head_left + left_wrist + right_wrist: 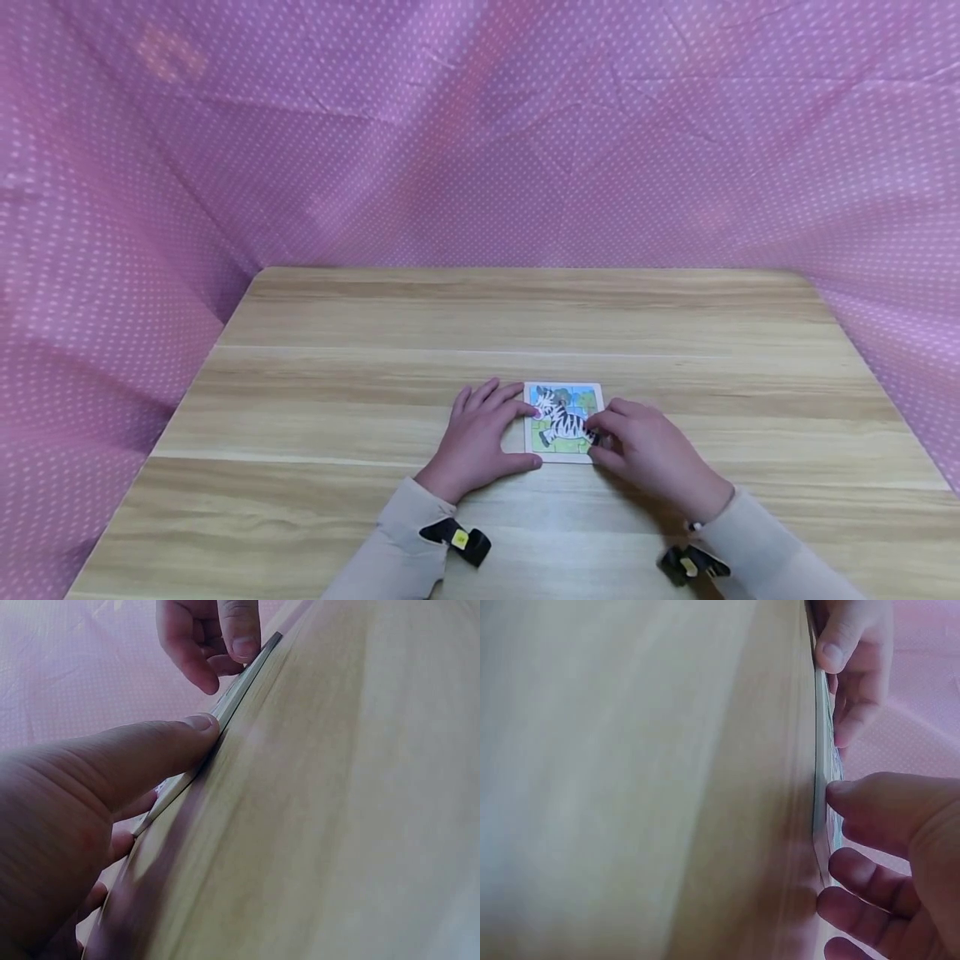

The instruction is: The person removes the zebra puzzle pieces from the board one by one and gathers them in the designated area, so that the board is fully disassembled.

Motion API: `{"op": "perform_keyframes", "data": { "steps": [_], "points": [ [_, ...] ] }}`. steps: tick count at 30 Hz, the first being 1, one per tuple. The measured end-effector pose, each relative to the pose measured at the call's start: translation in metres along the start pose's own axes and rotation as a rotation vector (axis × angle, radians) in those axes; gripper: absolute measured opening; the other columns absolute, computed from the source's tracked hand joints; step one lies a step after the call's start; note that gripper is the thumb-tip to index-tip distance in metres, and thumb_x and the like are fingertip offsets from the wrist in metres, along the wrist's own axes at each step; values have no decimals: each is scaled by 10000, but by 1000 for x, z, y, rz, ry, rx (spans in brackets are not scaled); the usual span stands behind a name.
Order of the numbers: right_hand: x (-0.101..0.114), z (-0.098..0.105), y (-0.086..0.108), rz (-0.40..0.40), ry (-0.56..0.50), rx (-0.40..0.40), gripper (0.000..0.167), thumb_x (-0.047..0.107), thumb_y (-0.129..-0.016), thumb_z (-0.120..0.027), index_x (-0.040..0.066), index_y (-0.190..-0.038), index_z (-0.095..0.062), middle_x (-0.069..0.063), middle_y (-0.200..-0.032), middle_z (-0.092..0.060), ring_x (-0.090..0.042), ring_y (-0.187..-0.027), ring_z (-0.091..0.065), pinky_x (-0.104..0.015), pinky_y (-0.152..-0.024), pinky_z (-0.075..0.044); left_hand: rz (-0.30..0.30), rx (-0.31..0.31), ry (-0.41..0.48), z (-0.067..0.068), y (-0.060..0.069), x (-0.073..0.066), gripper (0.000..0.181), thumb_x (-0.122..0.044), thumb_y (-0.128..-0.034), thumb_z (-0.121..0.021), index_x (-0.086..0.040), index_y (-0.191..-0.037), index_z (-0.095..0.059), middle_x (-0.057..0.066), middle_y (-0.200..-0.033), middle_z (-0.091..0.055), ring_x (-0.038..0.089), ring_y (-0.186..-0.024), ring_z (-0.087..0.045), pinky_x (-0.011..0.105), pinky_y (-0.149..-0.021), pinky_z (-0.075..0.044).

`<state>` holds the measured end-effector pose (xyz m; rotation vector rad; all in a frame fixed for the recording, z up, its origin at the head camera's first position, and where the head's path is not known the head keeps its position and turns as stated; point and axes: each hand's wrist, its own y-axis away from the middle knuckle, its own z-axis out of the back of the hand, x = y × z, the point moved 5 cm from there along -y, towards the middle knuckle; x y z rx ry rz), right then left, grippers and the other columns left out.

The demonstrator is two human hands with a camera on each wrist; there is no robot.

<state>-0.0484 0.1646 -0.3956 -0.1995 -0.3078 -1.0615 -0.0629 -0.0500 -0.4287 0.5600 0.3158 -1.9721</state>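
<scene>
A small square jigsaw puzzle (pixel 558 457) with a pale border lies flat on the table, showing a zebra on green and blue. My left hand (pixel 480 433) is at its left side, fingers spread, the index fingertip over the picture. In the left wrist view, the left thumb (pixel 176 746) touches the puzzle's near edge. At the lower right of the picture is my right hand (pixel 652 446), with bent thumb and index finger touching the puzzle and covering part of it. Whether a loose piece sits between them is hidden.
The wooden table (pixel 337 392) extends around the puzzle on every side. Pink dotted cloth (pixel 480 167) hangs behind the table and at its sides. Black straps with small devices (pixel 461 539) are on both wrists, over light sleeves.
</scene>
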Motion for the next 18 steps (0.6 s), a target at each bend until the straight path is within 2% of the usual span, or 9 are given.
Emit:
{"op": "perform_keyframes", "data": {
  "steps": [8,15,18],
  "points": [
    [-3,-1,-1,-38,-41,-3,294,229,-833,-783,135,-1109,-754,86,-925,-595,-34,-747,-495,-227,-677,-509,2,-6,10,0,-3,2,597,-588,-770,-791,-321,-1284,-644,-49,-1560,-422,294,-1500,-233,586,-1193,-91],
    [1,-4,-2,-49,-95,18,264,193,-831,-790,125,-1083,-750,74,-922,-588,-48,-761,-512,-231,-678,-509,8,-9,12,-3,0,7,606,-593,-756,-798,-328,-1278,-642,-55,-1563,-418,292,-1500,-232,587,-1192,-87],
    [2,-4,-2,-53,-86,9,260,190,-824,-792,129,-1073,-753,80,-914,-587,-42,-752,-509,-229,-669,-507,1,-19,9,-3,1,8,605,-590,-753,-802,-325,-1273,-645,-47,-1557,-427,303,-1492,-247,596,-1185,-99]
  ]
}}
